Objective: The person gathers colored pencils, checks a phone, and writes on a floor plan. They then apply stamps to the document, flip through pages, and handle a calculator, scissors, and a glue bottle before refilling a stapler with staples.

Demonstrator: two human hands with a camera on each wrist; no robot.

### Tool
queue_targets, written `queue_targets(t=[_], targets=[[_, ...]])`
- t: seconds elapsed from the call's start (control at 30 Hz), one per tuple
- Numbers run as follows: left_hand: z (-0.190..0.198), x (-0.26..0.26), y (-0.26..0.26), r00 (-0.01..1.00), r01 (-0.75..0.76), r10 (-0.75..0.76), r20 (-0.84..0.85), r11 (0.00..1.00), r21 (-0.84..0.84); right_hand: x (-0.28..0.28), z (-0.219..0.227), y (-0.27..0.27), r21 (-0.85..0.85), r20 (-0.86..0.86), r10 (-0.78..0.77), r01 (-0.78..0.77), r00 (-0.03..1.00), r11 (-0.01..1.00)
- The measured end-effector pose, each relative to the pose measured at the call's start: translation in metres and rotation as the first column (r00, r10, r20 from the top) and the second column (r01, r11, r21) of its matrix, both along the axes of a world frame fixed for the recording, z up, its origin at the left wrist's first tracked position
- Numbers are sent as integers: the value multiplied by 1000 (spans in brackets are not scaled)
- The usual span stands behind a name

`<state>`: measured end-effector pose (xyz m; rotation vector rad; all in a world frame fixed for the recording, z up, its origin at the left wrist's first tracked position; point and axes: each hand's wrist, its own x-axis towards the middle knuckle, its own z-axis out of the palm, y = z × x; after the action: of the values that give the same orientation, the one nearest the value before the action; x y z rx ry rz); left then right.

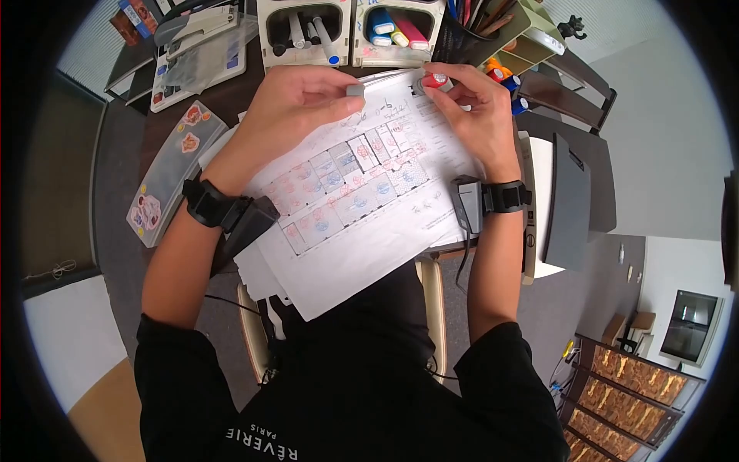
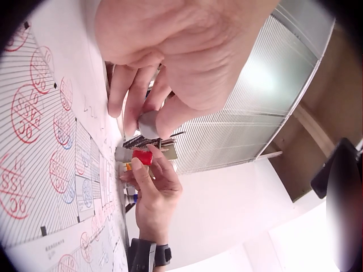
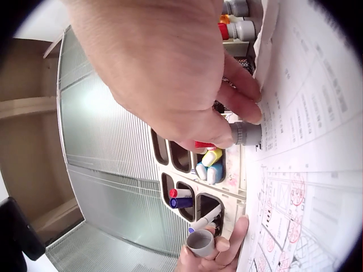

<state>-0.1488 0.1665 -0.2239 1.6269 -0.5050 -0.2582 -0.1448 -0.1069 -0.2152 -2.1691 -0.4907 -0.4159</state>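
Observation:
In the head view my left hand (image 1: 296,104) pinches a small grey cap (image 1: 355,91) over the top of a printed floor plan sheet (image 1: 362,254). The cap's hollow end shows in the right wrist view. My right hand (image 1: 481,108) grips a red self-inking stamp (image 1: 437,80) between thumb and fingers. In the right wrist view the stamp's grey end (image 3: 248,134) points at the paper, right at its surface. Red and blue round stamp marks (image 2: 26,113) cover many of the plan's rooms.
Two holders with markers (image 1: 312,35) and highlighters (image 1: 396,31) stand behind the papers. A black pen cup (image 1: 462,42) is at their right, with more red and blue stamps (image 1: 508,81) nearby. A sticker-covered grey case (image 1: 173,173) lies left; a printer-like machine (image 1: 566,204) stands right.

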Motion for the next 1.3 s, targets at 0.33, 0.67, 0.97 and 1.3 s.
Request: queue_targets(t=[0.33,0.67,0.97,1.3], targets=[[-4,3,1,999,-15,16,30,1000,-13,1,-1,0,-11,29,-20,20,999,1000],[-4,3,1,999,-26,27,19,999,-26,4,-4,-2,-37,39,-2,3,999,999],[1,-3,-2,993,-65,65,103,998,-5,7,-8,1,-8,-45,-10,9,999,1000],[-1,-1,0,992,-24,33,120,997,-76,3,-8,0,239,38,-42,32,998,971]])
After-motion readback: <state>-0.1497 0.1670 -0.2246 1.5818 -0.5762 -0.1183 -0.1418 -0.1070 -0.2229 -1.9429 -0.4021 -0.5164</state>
